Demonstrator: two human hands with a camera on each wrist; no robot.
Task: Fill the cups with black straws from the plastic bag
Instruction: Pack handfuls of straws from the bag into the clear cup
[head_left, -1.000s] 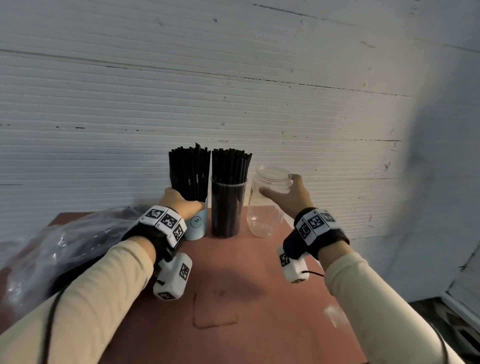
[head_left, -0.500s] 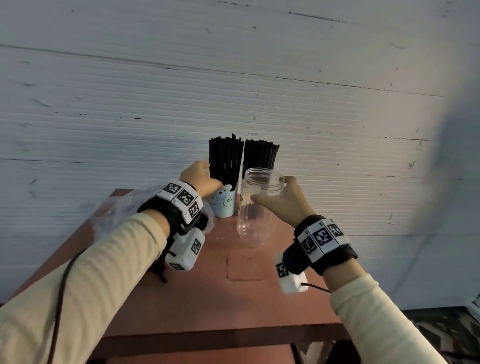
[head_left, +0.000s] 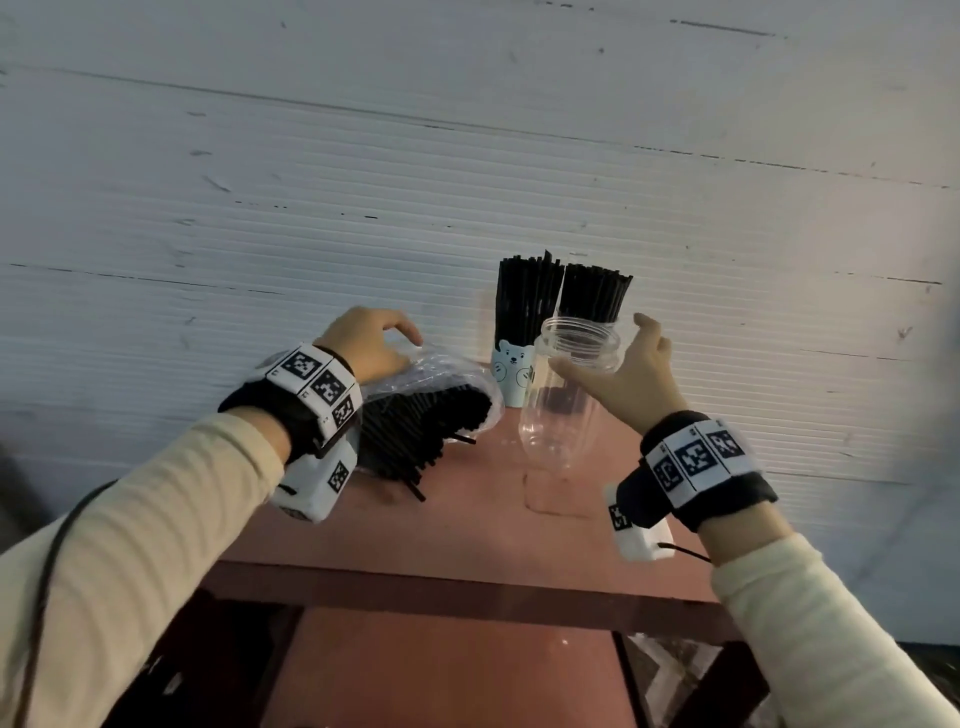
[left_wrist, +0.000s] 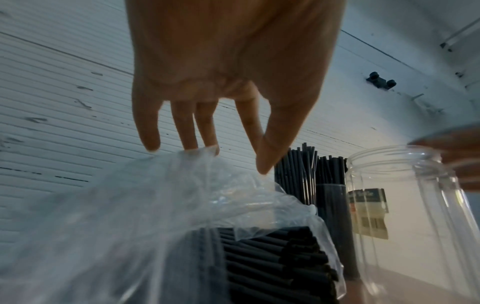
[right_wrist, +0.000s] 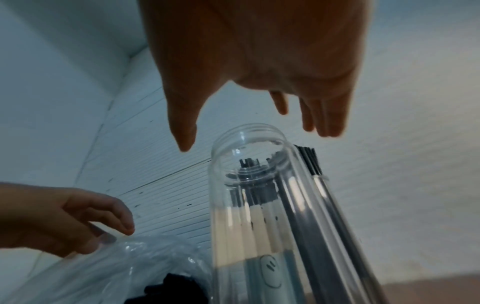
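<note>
A clear plastic bag (head_left: 441, 379) of black straws (head_left: 415, 431) lies on the red table (head_left: 467, 525). My left hand (head_left: 395, 338) rests on top of it, straight fingertips (left_wrist: 189, 144) touching the film. An empty clear jar (head_left: 566, 405) stands on the table to the right. Around its mouth is my right hand (head_left: 597, 345), thumb and fingers spread and not gripping in the right wrist view. Behind stand a bear-printed paper cup (head_left: 511, 374) and a clear cup (left_wrist: 330, 205), both packed with black straws (head_left: 524, 301).
A white ribbed wall (head_left: 467, 182) rises directly behind the cups. Loose straws (head_left: 415, 488) poke out of the bag's mouth onto the table. The table's front edge (head_left: 467, 587) is near me, with a lower shelf (head_left: 441, 670) beneath.
My left hand left the bear cup and came down on the bag. My right hand set the jar down in front of the filled cups and loosened its grip.
</note>
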